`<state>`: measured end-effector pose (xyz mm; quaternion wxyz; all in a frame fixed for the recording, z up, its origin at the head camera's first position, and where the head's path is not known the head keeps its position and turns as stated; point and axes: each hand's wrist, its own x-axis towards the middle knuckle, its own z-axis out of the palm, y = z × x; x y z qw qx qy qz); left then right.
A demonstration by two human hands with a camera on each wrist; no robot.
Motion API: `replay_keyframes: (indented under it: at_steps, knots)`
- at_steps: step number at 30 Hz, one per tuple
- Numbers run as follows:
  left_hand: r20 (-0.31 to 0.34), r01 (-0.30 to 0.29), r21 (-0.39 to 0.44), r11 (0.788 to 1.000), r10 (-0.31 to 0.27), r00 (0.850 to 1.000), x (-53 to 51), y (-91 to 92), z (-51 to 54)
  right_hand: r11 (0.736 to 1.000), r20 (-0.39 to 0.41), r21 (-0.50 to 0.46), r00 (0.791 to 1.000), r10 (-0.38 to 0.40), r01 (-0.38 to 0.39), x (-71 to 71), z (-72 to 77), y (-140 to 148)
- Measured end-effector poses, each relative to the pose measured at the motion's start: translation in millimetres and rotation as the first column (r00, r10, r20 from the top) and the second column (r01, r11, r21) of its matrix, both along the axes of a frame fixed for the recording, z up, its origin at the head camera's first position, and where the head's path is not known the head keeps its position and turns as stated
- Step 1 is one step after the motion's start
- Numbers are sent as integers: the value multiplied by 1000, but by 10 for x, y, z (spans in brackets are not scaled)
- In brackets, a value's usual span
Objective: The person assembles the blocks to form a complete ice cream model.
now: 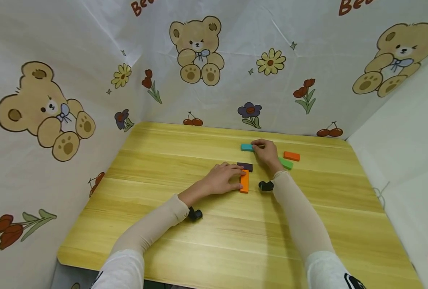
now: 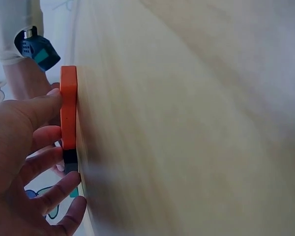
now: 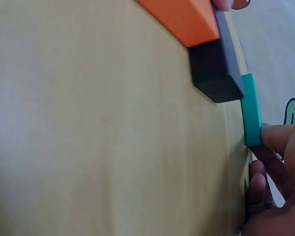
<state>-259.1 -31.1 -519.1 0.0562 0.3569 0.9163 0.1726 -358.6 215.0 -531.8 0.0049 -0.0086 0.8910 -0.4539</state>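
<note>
An orange block [image 1: 244, 182] lies lengthwise on the table, its far end against a dark block [image 1: 245, 166] set crosswise. My left hand [image 1: 222, 179] reaches over from the left, fingers spread. In the left wrist view its thumb and index fingertip touch the orange block [image 2: 69, 108], with other fingertips close to the dark block [image 2: 70, 160]. Farther back, my right hand [image 1: 267, 155] pinches the right end of a teal block [image 1: 247, 147]. In the right wrist view the thumb presses on the teal block [image 3: 251, 110], with a finger at its end.
Right of the right hand lie a green block [image 1: 285, 163], partly hidden by the wrist, and an orange-red block [image 1: 291, 156]. The wooden table [image 1: 214, 241] meets a bear-printed curtain [image 1: 221, 104] at its far edge. Each wrist carries a small black camera [image 1: 266, 186].
</note>
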Motion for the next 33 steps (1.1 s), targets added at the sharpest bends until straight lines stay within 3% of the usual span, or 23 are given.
replay_keyframes:
  at_steps: [8,14,33]
  knots:
    - [15,2,14,1000,-2,1000,8,1,15,999,7,-49,1000,-14,14,94,-4,-23]
    - [32,-4,-1,1000,4,999,23,-7,-3,1000,9,-25,1000,-10,10,155,-69,-37]
    - [32,-1,22,1000,1,999,-4,-11,11,996,-34,0,996,84,-84,280,-55,18]
